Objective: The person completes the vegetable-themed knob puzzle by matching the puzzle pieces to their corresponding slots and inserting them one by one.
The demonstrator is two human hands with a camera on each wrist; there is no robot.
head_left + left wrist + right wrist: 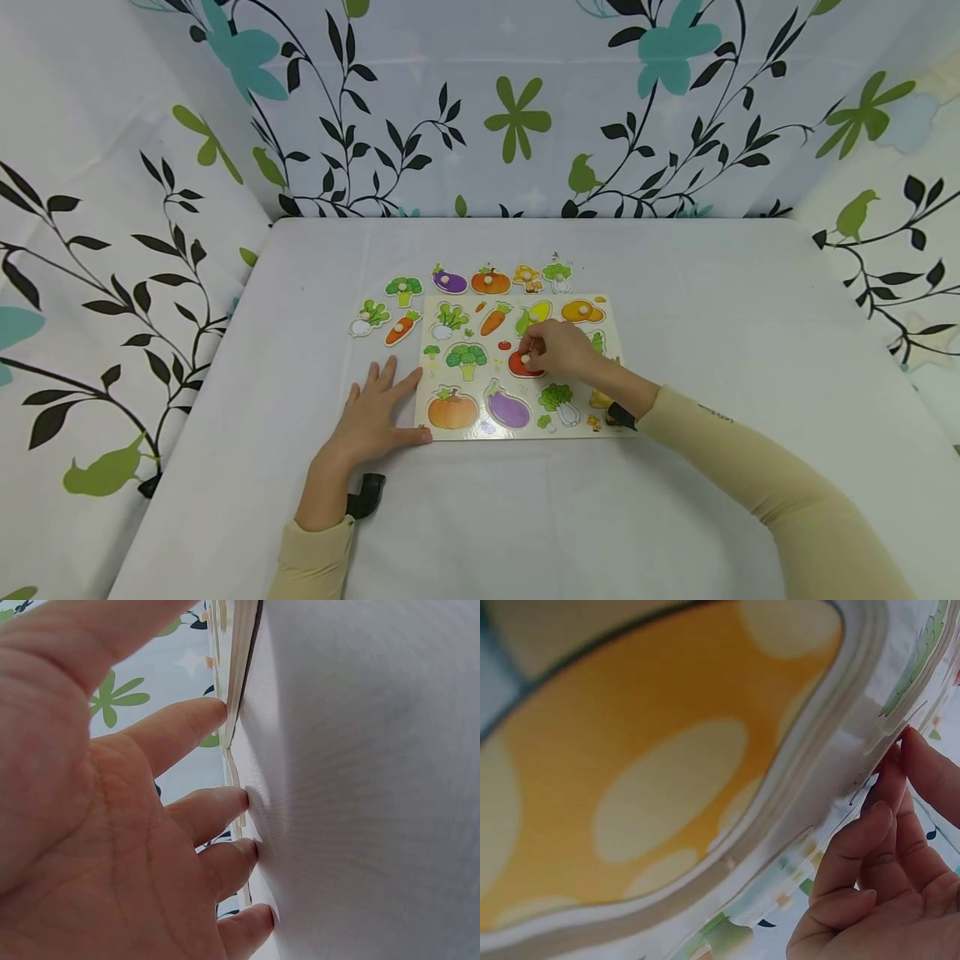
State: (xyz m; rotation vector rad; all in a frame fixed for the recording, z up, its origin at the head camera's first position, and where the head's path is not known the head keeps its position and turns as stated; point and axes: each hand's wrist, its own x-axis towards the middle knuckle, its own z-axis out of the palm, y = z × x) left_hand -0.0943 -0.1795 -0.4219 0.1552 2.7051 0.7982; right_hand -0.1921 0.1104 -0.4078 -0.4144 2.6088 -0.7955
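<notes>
The tomato piece [518,369] lies at the dial centre of the puzzle board [486,340], its knob narrowly pinched in the right hand's [564,352] grip. The left hand [375,421] has a wide grip, fingers spread, thumb and forefinger touching the board between eight and nine o'clock. So small a knob could let the piece twist and jam crooked on its recess. With bracing at one side only, an off-centre push might skid the board on the bench [750,333], nudging the loose carrot piece [402,327] at ten or eggplant piece [452,283] at eleven. No brand is legible; the right sleeve [735,467] bears dark lettering [715,412], too small to read.
</notes>
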